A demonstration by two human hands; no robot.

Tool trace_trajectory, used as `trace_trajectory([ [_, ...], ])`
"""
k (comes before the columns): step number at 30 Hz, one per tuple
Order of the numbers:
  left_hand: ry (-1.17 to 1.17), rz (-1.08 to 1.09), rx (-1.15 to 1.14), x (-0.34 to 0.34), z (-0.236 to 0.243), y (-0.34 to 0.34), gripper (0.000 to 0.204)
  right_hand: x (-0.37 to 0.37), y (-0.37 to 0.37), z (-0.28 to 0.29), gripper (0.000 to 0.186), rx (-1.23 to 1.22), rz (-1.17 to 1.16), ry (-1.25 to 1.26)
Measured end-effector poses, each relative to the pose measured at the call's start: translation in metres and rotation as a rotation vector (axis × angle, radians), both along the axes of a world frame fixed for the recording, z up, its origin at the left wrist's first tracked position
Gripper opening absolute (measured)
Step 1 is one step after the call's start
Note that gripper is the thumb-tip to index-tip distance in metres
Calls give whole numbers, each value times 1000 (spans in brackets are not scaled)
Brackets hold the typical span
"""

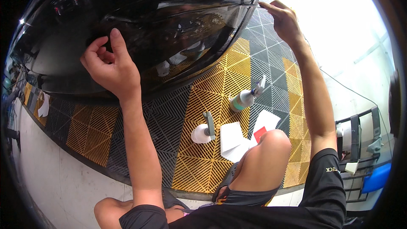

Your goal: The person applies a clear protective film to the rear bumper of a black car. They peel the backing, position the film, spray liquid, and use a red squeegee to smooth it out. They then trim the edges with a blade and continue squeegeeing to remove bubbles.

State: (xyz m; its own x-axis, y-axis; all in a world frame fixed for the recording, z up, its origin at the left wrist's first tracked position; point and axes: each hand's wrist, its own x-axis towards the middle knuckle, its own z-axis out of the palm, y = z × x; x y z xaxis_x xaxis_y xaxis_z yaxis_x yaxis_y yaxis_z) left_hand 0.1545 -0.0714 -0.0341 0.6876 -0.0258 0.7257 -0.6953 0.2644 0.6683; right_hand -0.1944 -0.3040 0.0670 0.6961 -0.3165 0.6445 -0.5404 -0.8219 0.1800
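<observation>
Black panel (148, 29) cropped, eleven o'clock.
Left hand (111, 65) half-curled, empty; right hand (286, 23), one o'clock, grip unclear; slatted floor (203, 97) below.

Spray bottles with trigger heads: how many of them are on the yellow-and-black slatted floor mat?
2: a white bottle with grey trigger, left of the folded white sheets; a pale bottle with green label, beyond those sheets. The person's legs could hide more.

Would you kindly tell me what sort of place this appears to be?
Probably a car-detailing or repair bay: the glossy black vehicle panel, the two spray bottles and the slatted yellow-and-dark floor tiles all suggest it.
</observation>
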Motion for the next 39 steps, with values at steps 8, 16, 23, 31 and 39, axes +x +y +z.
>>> trace_trajectory([
  [8,-12,1,-32,3,-4,-2,32,-21,-26,8,42,-9,15,22],
  [16,-11,-31,-17,2,-3,1,32,-22,-28,10,51,41,-60,60],
  [23,8,-33,0,3,-4,2,31,-21,-26,6,41,-3,-8,22],
  [31,-13,-57,-27,6,-7,2,30,-22,-26,4,42,-18,-15,38],
  [39,14,-63,-33,8,-9,1,29,-18,-13,-4,41,-279,-140,92],
])
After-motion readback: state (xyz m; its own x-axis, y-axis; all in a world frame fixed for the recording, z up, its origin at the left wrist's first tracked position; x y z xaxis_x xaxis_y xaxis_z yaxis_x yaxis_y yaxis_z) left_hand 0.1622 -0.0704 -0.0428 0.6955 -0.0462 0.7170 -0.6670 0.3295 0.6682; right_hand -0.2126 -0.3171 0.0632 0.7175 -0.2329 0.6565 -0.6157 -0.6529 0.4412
